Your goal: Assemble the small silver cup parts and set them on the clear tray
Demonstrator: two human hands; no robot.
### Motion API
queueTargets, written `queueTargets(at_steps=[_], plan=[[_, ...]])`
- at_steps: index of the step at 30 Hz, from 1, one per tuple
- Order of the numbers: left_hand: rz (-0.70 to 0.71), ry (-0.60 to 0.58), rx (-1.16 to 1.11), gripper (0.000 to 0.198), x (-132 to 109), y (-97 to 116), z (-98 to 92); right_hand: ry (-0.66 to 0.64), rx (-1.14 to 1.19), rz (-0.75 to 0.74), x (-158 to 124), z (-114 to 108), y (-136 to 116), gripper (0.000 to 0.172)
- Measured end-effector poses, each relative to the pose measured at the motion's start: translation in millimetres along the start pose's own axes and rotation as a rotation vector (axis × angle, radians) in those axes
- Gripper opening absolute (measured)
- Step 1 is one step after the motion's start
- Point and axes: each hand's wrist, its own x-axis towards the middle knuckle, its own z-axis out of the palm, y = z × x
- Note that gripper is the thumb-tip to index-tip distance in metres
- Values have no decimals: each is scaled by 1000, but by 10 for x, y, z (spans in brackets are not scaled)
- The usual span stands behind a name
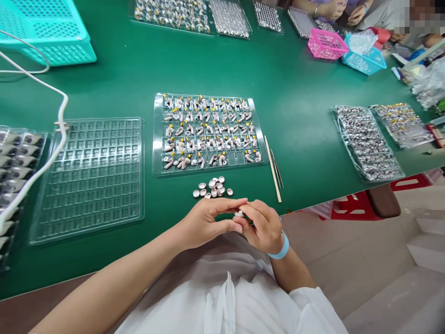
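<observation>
My left hand (210, 220) and my right hand (262, 223) meet at the table's front edge. Both pinch a small whitish part (238, 214), mostly covered by my fingers, so its exact shape cannot be made out. A light-blue band circles my right wrist. Just beyond my left hand lies a loose pile of small round silvery caps (213, 187). Behind the pile, a clear plastic tray (159, 139) holds rows of beige curved pieces that look like earbud housings with yellow tabs. A few of its front-row slots show no piece. A wooden stick (273, 169) and tweezers (277, 168) lie to the right.
On the left are a bare clear tray (88, 171), a tray of dark-and-beige pieces (17, 172), a white cable (61, 109) and a turquoise basket (52, 44). Filled trays (370, 144) lie at right. Across the table, a co-worker's hands (335, 9) are near pink (327, 45) and blue baskets (365, 60).
</observation>
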Motion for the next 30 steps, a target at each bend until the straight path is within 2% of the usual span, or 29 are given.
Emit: queueTargets(at_steps=[20, 30], plan=[[-168, 89, -21, 46, 5, 30, 64, -10, -7, 3, -66, 85, 26, 23], [-220, 120, -147, 44, 0, -4, 67, -9, -20, -10, -9, 120, 41, 26]])
